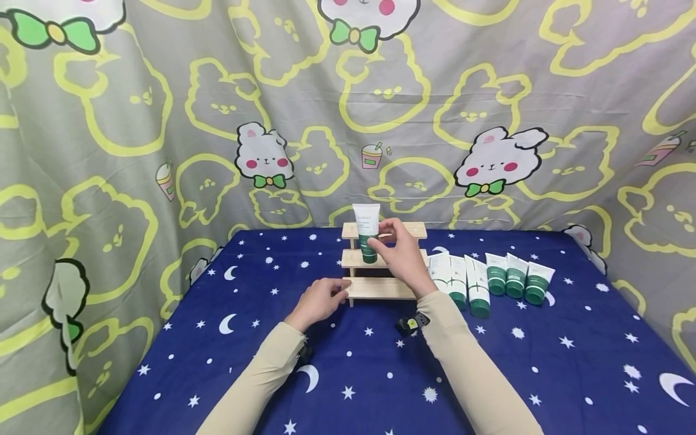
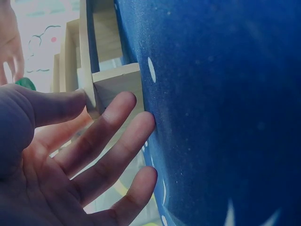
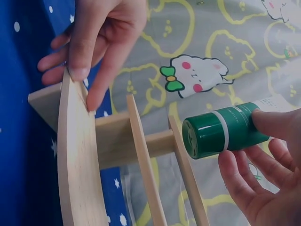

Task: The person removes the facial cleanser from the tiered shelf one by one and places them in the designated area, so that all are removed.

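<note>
My right hand [image 1: 402, 251] grips a white and green squeeze tube [image 1: 367, 232] between thumb and fingers, its green cap [image 3: 203, 135] pointing down. The tube is held upright over the upper steps of a three-step wooden display stand [image 1: 380, 289]. In the right wrist view the cap shows apart from the wooden boards. At the stand's lowest step, my left hand [image 1: 319, 302] pinches the left end of the board between thumb and index finger. The other fingers of that hand stay loosely bent beside the stand's side piece [image 2: 120, 84], as the left wrist view shows.
Right of the stand, several more tubes stand in two groups: a mostly white group [image 1: 478, 287] partly behind my right forearm, and a white and green group [image 1: 515, 278] farther right. A dark blue cloth [image 1: 261, 374] with stars and moons covers the table. Patterned curtain [image 1: 304, 151] hangs behind.
</note>
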`<state>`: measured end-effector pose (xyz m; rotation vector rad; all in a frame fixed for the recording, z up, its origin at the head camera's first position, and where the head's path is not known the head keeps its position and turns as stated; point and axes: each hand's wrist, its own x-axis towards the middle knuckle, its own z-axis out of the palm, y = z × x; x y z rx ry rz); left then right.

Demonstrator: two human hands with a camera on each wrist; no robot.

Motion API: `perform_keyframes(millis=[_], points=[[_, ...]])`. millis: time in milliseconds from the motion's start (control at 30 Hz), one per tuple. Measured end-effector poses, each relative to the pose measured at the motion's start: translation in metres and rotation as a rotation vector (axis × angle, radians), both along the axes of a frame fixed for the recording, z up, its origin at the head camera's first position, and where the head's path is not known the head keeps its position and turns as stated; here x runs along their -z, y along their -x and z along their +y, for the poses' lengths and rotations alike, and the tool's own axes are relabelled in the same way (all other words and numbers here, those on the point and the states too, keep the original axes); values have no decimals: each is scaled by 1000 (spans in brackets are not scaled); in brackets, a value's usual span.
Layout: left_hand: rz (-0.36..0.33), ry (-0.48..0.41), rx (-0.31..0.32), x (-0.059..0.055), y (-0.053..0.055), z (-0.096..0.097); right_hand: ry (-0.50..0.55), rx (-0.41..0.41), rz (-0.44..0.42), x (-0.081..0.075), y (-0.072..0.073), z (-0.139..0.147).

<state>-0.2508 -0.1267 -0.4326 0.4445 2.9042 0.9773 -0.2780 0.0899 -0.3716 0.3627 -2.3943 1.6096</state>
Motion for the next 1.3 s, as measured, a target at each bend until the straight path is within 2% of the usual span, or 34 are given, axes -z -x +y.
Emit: perform_keyframes(millis=[167, 400, 700, 967, 1167, 1300], points=[[-12, 5, -15, -1, -1, 0, 5, 6, 2, 1, -5, 12], [-3, 3, 2, -1, -2, 1, -4, 17, 15, 2, -10, 28], [16, 0, 7, 0, -1, 0, -70, 50, 42, 6, -17, 54], [18, 2, 3, 0, -1, 0, -146, 112, 52, 13, -20, 92], [12, 2, 0, 3, -1, 0, -148, 150, 12, 16, -23, 124], [15, -4, 2, 4, -1, 0, -133, 188, 10, 10, -24, 144]])
